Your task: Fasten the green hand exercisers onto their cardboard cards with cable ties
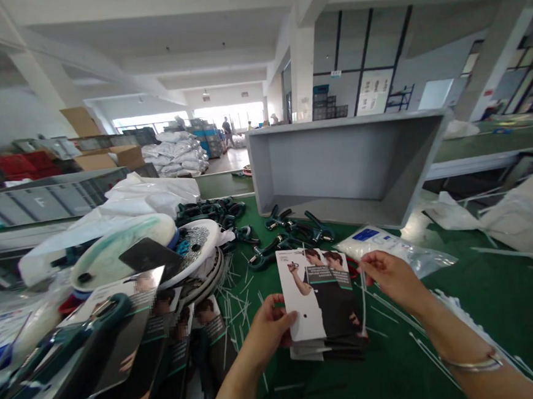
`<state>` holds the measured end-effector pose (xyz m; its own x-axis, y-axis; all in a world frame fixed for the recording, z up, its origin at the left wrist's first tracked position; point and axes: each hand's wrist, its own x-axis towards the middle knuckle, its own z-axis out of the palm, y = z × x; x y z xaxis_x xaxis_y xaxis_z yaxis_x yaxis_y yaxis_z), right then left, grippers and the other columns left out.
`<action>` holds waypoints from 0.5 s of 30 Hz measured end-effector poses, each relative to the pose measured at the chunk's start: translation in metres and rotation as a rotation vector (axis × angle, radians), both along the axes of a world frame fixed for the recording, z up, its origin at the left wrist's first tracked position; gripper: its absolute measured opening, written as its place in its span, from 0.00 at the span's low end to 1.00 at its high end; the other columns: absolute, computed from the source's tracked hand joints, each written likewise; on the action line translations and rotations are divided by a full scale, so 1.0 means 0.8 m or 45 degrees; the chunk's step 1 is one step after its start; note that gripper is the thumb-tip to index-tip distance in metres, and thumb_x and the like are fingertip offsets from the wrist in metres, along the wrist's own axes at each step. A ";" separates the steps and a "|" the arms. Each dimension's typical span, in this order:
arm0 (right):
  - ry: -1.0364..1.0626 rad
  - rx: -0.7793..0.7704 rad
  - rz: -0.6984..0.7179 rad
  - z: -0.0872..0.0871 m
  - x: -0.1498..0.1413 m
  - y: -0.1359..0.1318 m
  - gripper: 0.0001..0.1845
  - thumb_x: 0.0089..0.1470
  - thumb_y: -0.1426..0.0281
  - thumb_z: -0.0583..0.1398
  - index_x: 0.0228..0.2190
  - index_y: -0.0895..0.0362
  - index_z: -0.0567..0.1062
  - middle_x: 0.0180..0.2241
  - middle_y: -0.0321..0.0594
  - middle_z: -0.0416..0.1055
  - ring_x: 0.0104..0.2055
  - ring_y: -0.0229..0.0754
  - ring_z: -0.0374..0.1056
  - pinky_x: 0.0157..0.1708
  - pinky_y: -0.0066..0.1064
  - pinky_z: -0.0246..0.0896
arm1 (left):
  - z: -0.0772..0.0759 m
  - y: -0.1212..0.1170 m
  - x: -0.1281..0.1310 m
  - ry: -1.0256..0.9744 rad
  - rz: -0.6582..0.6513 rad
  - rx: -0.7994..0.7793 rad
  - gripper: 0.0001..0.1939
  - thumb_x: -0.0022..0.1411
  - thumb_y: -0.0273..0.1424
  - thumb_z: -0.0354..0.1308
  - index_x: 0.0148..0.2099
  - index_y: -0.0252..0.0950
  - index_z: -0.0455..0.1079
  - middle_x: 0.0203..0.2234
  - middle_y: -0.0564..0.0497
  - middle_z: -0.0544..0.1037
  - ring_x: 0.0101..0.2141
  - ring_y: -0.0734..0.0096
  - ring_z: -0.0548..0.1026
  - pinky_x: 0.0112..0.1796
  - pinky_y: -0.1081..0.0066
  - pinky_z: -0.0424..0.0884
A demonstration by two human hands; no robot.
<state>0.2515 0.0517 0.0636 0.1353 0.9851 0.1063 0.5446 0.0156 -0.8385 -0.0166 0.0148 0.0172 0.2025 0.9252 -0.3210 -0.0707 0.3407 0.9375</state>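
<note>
My left hand (271, 325) pinches the left edge of a printed card (306, 319) between thumb and fingers. The card is white and black with a picture of a person. Several similar cards (306, 349) lie stacked beneath it. Near the card's right edge, my right hand (388, 277) is closed on a thin white cable tie (364, 305), which hangs down from the fingertips. Just beyond the cards lie dark green tools (296, 229) with curved handles and small metal parts.
A grey crate (328, 164) lies on its side at the back. To the left are tools fastened on cards (107, 353) and a white round container (199, 232). Loose cable ties (238, 306) litter the green table (318, 392). A clear plastic bag (394, 248) lies right.
</note>
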 end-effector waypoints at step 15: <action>-1.304 0.035 -0.260 -0.013 0.052 -0.002 0.16 0.54 0.72 0.50 0.40 0.61 0.73 0.44 0.54 0.69 0.42 0.50 0.68 0.37 0.36 0.61 | -0.009 0.007 -0.002 0.209 0.094 0.074 0.32 0.43 0.37 0.63 0.50 0.34 0.58 0.30 0.50 0.73 0.24 0.75 0.70 0.16 0.80 0.60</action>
